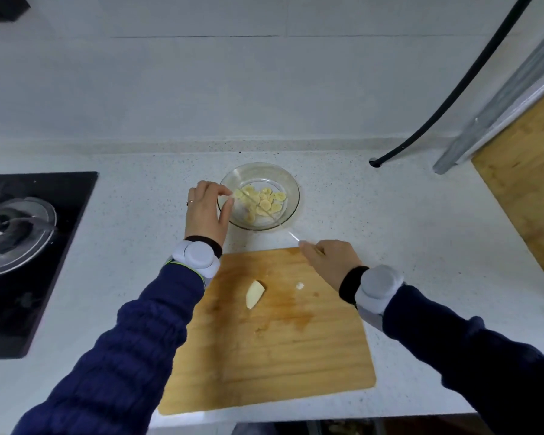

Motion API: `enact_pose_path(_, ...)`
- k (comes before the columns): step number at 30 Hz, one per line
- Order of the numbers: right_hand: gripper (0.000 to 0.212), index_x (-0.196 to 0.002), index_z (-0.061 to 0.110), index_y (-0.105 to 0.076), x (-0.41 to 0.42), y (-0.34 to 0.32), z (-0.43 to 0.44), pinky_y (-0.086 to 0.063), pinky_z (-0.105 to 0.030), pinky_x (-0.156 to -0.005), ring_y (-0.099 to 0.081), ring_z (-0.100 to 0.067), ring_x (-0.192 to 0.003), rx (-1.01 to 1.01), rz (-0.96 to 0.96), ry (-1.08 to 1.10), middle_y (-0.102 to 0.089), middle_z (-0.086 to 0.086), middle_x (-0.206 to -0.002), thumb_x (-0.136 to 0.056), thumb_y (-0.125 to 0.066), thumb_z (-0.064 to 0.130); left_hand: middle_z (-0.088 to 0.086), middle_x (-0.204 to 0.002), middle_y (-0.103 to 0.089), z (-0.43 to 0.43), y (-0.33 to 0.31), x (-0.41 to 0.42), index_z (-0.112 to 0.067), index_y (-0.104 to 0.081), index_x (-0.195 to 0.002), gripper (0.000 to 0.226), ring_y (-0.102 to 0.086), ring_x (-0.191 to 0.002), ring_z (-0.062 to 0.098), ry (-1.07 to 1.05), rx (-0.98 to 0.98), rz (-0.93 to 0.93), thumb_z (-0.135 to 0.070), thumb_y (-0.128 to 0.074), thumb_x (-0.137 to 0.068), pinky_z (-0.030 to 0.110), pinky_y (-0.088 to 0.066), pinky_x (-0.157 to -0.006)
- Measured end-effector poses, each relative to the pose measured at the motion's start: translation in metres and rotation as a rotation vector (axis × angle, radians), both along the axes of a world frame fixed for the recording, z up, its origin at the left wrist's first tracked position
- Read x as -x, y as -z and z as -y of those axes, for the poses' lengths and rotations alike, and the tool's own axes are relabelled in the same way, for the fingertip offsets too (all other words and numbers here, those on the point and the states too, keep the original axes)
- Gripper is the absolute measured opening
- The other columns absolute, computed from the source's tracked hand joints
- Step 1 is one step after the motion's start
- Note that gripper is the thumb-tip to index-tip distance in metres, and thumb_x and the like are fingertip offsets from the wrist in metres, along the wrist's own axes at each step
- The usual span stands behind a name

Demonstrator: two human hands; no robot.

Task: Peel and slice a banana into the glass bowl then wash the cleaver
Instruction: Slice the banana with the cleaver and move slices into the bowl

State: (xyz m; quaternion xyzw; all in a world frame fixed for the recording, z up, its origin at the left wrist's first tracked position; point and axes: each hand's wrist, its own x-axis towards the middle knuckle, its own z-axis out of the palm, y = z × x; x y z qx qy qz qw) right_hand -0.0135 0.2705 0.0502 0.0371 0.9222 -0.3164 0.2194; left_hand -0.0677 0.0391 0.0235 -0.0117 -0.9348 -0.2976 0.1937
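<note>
Right hand point(330, 262) grips the cleaver point(294, 237), blade edge-on (just a thin line) reaching over the glass bowl point(291, 183) of banana slices point(266, 200). Left hand point(206, 211) sits at the bowl's left rim, thumb and forefinger narrowed, maybe on the blade tip, can't tell. One banana piece point(254, 294) lies on the near cutting board point(280, 340).

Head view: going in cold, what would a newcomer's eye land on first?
The glass bowl at the back of the counter, with pale banana slices in it, draws the eye first; the left hand is at its left rim. The right hand grips the cleaver, seen edge-on as a thin line reaching over the bowl. On the wooden cutting board in front lies one uncut banana piece.
</note>
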Motion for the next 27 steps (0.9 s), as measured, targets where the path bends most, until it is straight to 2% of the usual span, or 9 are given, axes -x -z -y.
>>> enact_pose_path(3, 0.051, -0.071, 0.011, -0.049, -0.012, -0.002, 0.005, -0.030, -0.025, -0.049, -0.032, -0.018, -0.047, 0.276, 0.142, 0.157, -0.039, -0.005, -0.057, -0.095, -0.037, 0.054, 0.007, -0.094, -0.058, -0.004, 0.007, -0.030, -0.008, -0.062, -0.092, 0.005, -0.050, -0.082, 0.022, -0.017, -0.038, -0.016, -0.010, -0.058, -0.090, 0.028, -0.041, -0.070)
enact_pose_path(5, 0.052, -0.072, 0.012, -0.049, -0.023, -0.005, 0.006, -0.030, -0.023, -0.047, -0.032, -0.015, -0.044, 0.376, 0.241, 0.206, -0.039, -0.002, -0.055, -0.094, -0.036, 0.058, 0.006, -0.089, -0.059, -0.007, 0.015, -0.051, -0.008, -0.064, -0.087, 0.003, -0.051, -0.079, 0.020, 0.013, -0.034, 0.017, -0.009, -0.061, -0.088, 0.028, -0.041, -0.067)
enact_pose_path(8, 0.053, -0.072, 0.013, -0.048, -0.038, -0.005, 0.005, -0.031, -0.022, -0.046, -0.032, -0.014, -0.043, 0.378, 0.298, 0.133, -0.039, 0.000, -0.053, -0.093, -0.035, 0.060, 0.004, -0.085, -0.062, -0.011, 0.027, -0.081, -0.010, -0.067, -0.084, 0.002, -0.053, -0.078, 0.018, 0.083, -0.012, 0.090, -0.010, -0.065, -0.085, 0.025, -0.042, -0.068)
enact_pose_path(13, 0.058, -0.066, 0.013, -0.050, -0.060, -0.002, 0.004, -0.035, -0.020, -0.045, -0.035, -0.014, -0.041, 0.327, 0.294, 0.067, -0.043, 0.001, -0.050, -0.092, -0.036, 0.063, -0.003, -0.086, -0.065, -0.016, 0.049, -0.118, -0.013, -0.069, -0.082, 0.006, -0.057, -0.077, 0.012, 0.123, -0.112, 0.205, -0.008, -0.070, -0.080, 0.019, -0.045, -0.070)
enact_pose_path(16, 0.056, -0.067, 0.014, -0.050, -0.069, -0.002, 0.000, -0.033, -0.021, -0.045, -0.033, -0.014, -0.043, 0.303, 0.303, 0.041, -0.042, 0.000, -0.053, -0.092, -0.036, 0.062, -0.004, -0.091, -0.064, -0.022, 0.058, -0.133, -0.013, -0.070, -0.085, 0.006, -0.054, -0.080, 0.008, 0.140, -0.114, 0.240, -0.008, -0.070, -0.080, 0.006, -0.039, -0.068)
enact_pose_path(17, 0.055, -0.068, 0.014, -0.049, -0.072, -0.003, -0.001, -0.033, -0.021, -0.045, -0.032, -0.014, -0.043, 0.302, 0.308, 0.036, -0.041, 0.000, -0.053, -0.092, -0.036, 0.062, -0.003, -0.093, -0.065, -0.024, 0.060, -0.136, -0.012, -0.071, -0.086, 0.007, -0.055, -0.081, 0.008, 0.146, -0.118, 0.239, -0.008, -0.070, -0.080, 0.007, -0.040, -0.068)
enact_pose_path(20, 0.055, -0.068, 0.014, -0.051, -0.078, -0.004, -0.004, -0.034, -0.021, -0.044, -0.034, -0.011, -0.042, 0.292, 0.309, 0.038, -0.043, 0.002, -0.052, -0.092, -0.036, 0.062, -0.001, -0.098, -0.067, -0.029, 0.065, -0.137, -0.011, -0.071, -0.085, 0.007, -0.060, -0.085, 0.014, 0.158, -0.117, 0.196, -0.007, -0.072, -0.079, 0.023, -0.050, -0.071)
enact_pose_path(23, 0.055, -0.071, 0.013, -0.052, -0.082, -0.005, -0.006, -0.034, -0.021, -0.046, -0.034, -0.011, -0.043, 0.294, 0.315, 0.042, -0.043, 0.002, -0.053, -0.092, -0.036, 0.062, -0.001, -0.100, -0.068, -0.033, 0.067, -0.137, -0.011, -0.071, -0.085, 0.008, -0.061, -0.092, 0.014, 0.153, -0.098, 0.164, -0.007, -0.072, -0.078, 0.023, -0.050, -0.074)
enact_pose_path(27, 0.057, -0.072, 0.013, -0.054, -0.087, -0.005, -0.007, -0.035, -0.020, -0.045, -0.035, -0.010, -0.042, 0.293, 0.318, 0.053, -0.044, 0.003, -0.053, -0.091, -0.036, 0.063, -0.002, -0.098, -0.068, -0.037, 0.069, -0.137, -0.012, -0.070, -0.084, 0.010, -0.061, -0.091, 0.012, 0.153, -0.078, 0.137, -0.005, -0.073, -0.077, 0.021, -0.050, -0.072)
